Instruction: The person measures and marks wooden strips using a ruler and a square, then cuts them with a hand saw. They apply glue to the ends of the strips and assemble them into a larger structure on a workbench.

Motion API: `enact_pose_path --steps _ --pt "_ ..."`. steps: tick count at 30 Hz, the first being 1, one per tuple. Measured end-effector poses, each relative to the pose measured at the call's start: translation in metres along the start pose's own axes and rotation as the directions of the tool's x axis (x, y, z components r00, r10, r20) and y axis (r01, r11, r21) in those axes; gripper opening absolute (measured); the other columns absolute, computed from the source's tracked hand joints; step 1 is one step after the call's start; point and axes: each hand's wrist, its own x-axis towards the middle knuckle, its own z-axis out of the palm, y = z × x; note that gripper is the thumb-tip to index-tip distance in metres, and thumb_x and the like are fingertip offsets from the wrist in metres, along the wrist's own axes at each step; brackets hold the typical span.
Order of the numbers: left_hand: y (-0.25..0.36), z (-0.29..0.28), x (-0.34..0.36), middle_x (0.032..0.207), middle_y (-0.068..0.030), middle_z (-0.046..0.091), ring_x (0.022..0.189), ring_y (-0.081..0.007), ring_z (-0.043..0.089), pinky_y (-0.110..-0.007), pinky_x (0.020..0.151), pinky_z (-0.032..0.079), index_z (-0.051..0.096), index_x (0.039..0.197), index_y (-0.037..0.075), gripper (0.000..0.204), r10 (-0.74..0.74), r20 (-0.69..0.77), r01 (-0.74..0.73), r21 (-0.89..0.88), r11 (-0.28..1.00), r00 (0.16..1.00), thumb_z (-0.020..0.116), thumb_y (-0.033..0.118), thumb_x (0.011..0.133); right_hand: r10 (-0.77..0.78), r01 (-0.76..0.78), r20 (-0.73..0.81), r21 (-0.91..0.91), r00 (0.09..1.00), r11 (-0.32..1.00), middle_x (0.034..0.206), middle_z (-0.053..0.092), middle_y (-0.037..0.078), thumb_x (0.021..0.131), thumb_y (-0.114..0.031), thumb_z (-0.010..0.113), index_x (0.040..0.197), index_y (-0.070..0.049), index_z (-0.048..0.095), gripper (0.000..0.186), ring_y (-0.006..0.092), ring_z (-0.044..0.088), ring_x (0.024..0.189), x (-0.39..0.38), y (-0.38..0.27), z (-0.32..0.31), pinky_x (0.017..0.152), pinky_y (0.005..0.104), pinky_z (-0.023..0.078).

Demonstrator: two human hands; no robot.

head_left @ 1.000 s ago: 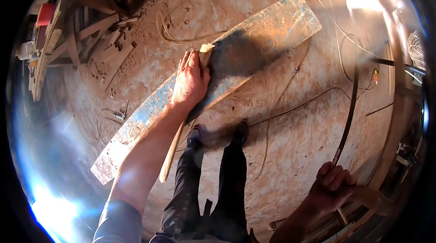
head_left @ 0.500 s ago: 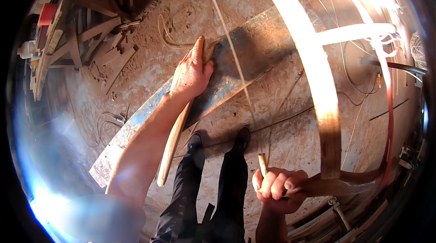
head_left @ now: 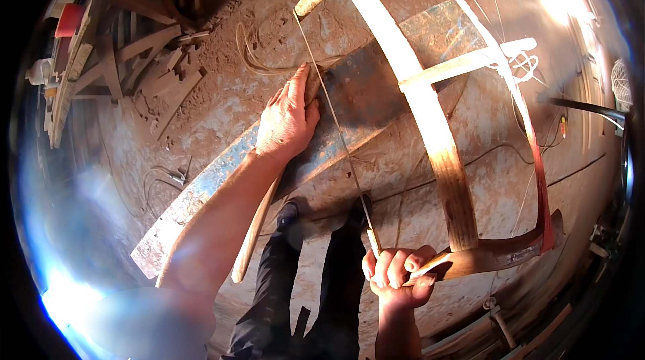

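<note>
My left hand (head_left: pixel 282 121) grips a slim wooden strip (head_left: pixel 259 232) lying across a worn, blue-flecked board (head_left: pixel 430 34); the strip's top end is under my fingers. In my right hand (head_left: pixel 396 272) is the lower end of a large wooden frame saw (head_left: pixel 437 151), fingers wrapped round it beside its handle peg. The saw's thin blade (head_left: pixel 336 118) runs up past my left hand, close to the strip; whether it touches cannot be told. A crossbar and a cord with a white knot form the frame's other side.
Scrap timber (head_left: pixel 154 51) and a red object (head_left: pixel 69 20) are at the upper left. Loose cables (head_left: pixel 248 57) lie on the dusty floor, with a dark bar (head_left: pixel 584 104) at the right. My legs and shoes stand below the board. Bright glare sits at lower left and upper right.
My right hand has moved leftward from the right edge, bringing the saw up into view over the board. The blade now sits nearer my left hand, which has shifted slightly.
</note>
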Motion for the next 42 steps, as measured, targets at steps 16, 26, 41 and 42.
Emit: enact_pose_path --steps 16,26,41,42 --pt "0.001 -0.001 0.0 0.125 -0.0231 0.057 0.113 -0.0397 0.057 -0.043 0.094 0.048 0.039 0.139 0.003 0.061 -0.009 -0.007 0.009 -0.045 0.999 1.0 0.059 0.009 0.082 0.035 -0.036 -0.056 -0.013 0.998 0.999 0.063 0.045 -0.002 0.098 -0.048 0.046 0.102 -0.016 0.049 0.032 0.0155 0.048 0.055 -0.001 -0.006 -0.007 0.062 0.0378 0.041" --pt "-0.003 0.002 0.001 0.124 -0.0228 0.057 0.112 -0.0396 0.057 -0.041 0.094 0.048 0.04 0.137 0.002 0.059 0.015 -0.033 -0.016 -0.025 1.0 0.999 0.06 0.012 0.082 0.015 -0.015 -0.015 -0.028 1.0 0.999 0.063 0.046 -0.001 0.099 -0.047 0.044 0.103 -0.015 0.049 0.033 0.0161 0.047 0.053 0.003 -0.008 -0.009 0.061 0.038 0.041" --pt "0.003 0.0 0.0 0.121 -0.0196 0.057 0.107 -0.0386 0.058 -0.043 0.092 0.048 0.04 0.136 0.0 0.06 0.034 -0.041 -0.034 -0.008 0.999 0.999 0.059 0.012 0.081 0.032 -0.03 -0.041 0.06 0.999 0.998 0.064 0.047 0.0 0.099 -0.034 0.047 0.104 -0.012 0.056 0.024 0.0178 0.048 0.056 0.022 -0.001 -0.003 0.062 0.0405 0.039" --pt "0.001 0.001 0.0 0.121 -0.0195 0.057 0.107 -0.0385 0.058 -0.043 0.092 0.048 0.04 0.136 0.0 0.06 0.037 -0.045 -0.037 -0.001 0.999 0.998 0.059 0.011 0.081 0.036 -0.033 -0.042 0.062 0.998 0.998 0.065 0.047 0.0 0.099 -0.034 0.047 0.105 -0.012 0.056 0.024 0.0179 0.048 0.057 0.022 -0.001 -0.003 0.062 0.0406 0.04"
